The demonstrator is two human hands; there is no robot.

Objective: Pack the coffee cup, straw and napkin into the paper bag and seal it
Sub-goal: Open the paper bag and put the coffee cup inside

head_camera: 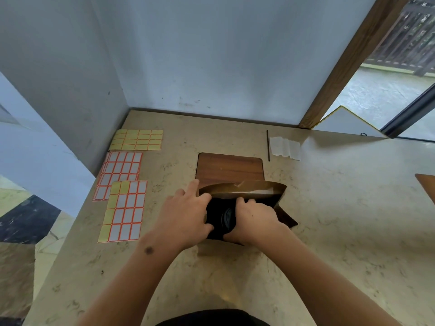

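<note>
The brown paper bag stands open on the desk. Left hand grips the bag's left rim. Right hand reaches into the mouth, clasped on the black-lidded coffee cup between both hands. The black straw and white napkin lie together, well beyond the bag.

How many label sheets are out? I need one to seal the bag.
3: a yellow sheet farthest, a white sheet below it, and the nearest sheet overlapping that one.
</note>
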